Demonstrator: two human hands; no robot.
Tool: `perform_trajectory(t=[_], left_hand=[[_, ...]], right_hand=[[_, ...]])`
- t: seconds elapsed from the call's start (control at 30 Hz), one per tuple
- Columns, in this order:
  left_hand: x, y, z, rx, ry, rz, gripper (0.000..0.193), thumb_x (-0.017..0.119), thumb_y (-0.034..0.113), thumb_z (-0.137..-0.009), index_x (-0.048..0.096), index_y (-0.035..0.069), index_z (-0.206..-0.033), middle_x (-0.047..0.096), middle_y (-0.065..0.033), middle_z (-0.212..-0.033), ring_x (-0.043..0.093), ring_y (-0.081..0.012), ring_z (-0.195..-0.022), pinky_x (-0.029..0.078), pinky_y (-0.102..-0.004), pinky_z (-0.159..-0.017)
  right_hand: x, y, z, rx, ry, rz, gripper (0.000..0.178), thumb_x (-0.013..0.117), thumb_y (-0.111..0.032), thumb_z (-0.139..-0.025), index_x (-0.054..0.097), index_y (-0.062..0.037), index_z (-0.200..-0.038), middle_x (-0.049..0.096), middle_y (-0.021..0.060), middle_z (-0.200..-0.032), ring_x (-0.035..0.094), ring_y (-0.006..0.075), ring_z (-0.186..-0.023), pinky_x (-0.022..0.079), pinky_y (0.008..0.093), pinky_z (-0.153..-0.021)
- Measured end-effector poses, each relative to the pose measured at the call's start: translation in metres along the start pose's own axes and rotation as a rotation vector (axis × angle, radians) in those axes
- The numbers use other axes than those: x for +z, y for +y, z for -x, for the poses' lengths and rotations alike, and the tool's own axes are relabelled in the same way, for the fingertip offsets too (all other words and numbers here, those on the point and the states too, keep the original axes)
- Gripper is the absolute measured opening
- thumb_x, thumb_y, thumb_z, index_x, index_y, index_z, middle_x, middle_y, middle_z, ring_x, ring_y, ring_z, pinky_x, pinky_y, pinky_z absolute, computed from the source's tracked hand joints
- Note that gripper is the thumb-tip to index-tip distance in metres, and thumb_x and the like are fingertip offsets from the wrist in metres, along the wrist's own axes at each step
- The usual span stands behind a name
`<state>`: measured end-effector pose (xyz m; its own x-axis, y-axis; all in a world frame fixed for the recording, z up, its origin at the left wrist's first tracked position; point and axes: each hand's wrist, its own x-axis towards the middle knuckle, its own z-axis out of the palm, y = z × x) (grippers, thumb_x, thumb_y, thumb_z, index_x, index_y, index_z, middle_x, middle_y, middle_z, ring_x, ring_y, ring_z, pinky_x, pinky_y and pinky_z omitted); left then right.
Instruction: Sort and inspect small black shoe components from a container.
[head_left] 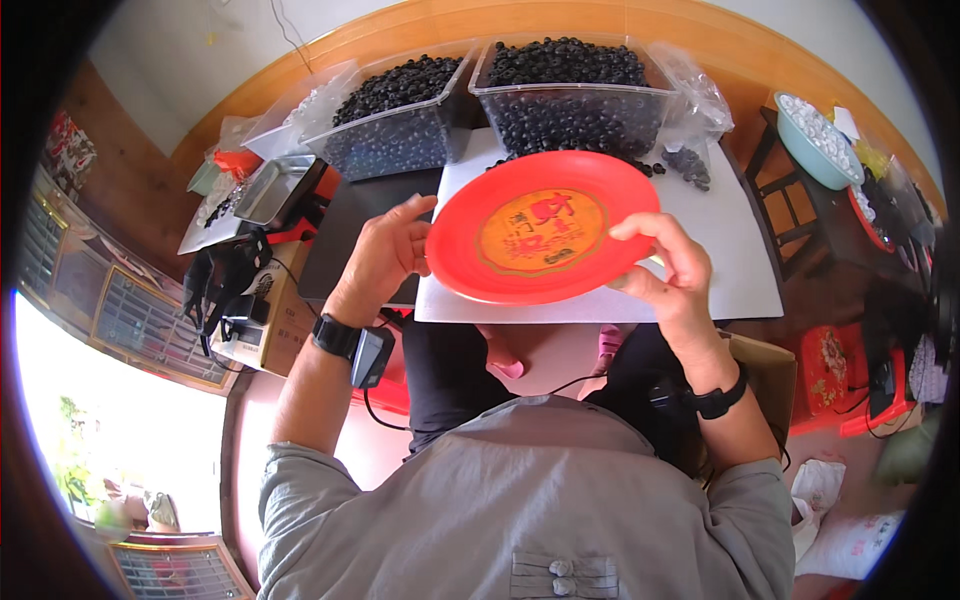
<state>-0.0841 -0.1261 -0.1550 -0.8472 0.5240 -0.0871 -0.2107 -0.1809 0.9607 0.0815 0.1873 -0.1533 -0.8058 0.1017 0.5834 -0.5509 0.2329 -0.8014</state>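
Note:
A round red plate with a gold and red printed middle hangs tilted above the white mat on the table. My right hand grips its right rim, with fingers and thumb bent around the edge. At the opposite rim is my left hand, its fingers partly spread; whether they touch the plate is hard to tell. Dark beads lie loose behind the plate, partly hidden by it. Beyond them stand two clear plastic bins, the left bin and the right bin, both heaped with black beads.
A clear bag with some dark beads lies beside the right bin. Farther right, a pale blue basin of white pieces stands on a dark stool. At the left are a metal tray and a cardboard box. Red stools stand low at the right.

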Motion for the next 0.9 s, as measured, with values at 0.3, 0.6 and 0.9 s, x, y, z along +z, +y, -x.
perform_trajectory(t=[0.3,0.6,0.9], left_hand=[[-0.027,-0.001,0.046,0.27,0.485,-0.052,0.044,0.06,-0.001,-0.087,0.056,-0.007,-0.131,0.07,-0.0085,-0.087,0.063,-0.0128,-0.059,0.049,-0.0239,-0.05],[-0.096,-0.008,0.066,0.345,0.733,-0.151,0.04,0.062,0.001,-0.085,0.06,-0.006,-0.124,0.069,-0.0074,-0.084,0.061,-0.0126,-0.056,0.043,-0.0235,-0.042],[-0.136,-0.009,0.046,0.279,0.777,-0.262,0.042,0.065,0.006,-0.086,0.061,-0.005,-0.126,0.07,-0.0096,-0.091,0.067,-0.0143,-0.066,0.049,-0.0231,-0.047]], right_hand=[[0.024,-0.001,-0.01,0.115,-0.059,0.016,0.047,0.078,-0.009,-0.079,0.064,-0.0069,-0.124,0.065,0.0041,-0.1,0.061,0.0085,-0.083,0.047,0.0223,-0.069],[-0.038,0.045,0.016,0.248,0.135,0.01,0.01,0.071,-0.006,-0.089,0.068,0.0004,-0.096,0.063,-0.0019,-0.082,0.052,0.0034,-0.072,0.042,0.019,-0.068],[-0.05,0.053,0.023,0.232,0.215,0.006,0.011,0.071,-0.008,-0.091,0.067,0.0013,-0.096,0.064,0.0014,-0.082,0.058,0.0078,-0.075,0.047,0.0227,-0.073]])
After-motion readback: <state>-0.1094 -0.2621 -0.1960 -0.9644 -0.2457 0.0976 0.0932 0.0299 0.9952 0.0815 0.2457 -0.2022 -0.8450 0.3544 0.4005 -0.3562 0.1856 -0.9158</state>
